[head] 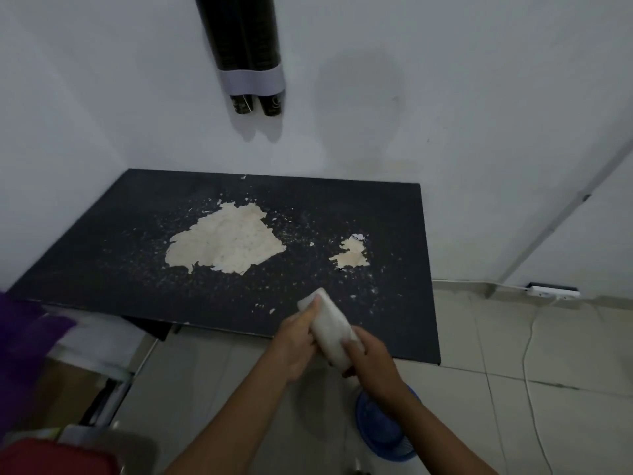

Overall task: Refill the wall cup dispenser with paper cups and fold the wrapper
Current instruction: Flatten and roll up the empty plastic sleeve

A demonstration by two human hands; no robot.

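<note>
Gripping the folded white wrapper (329, 329) from either side, the left hand (295, 341) and right hand (371, 358) hold it over the near edge of the dark surface (120, 241), well below the wall dispenser (245, 46) holding black cups (257, 105).

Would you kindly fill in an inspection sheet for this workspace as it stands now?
Surface: black table, top layer peeled in pale patches, flakes scattered.
Job's things: wall dispenser holds two stacks of dark cups; folded white wrapper above the table's near edge.
Clutter: blue round item on floor; boxes at left.
Grippers: left hand and right hand grip the wrapper.
Cables: white cable across floor tiles from power strip.
Surroundings: white walls.
</note>
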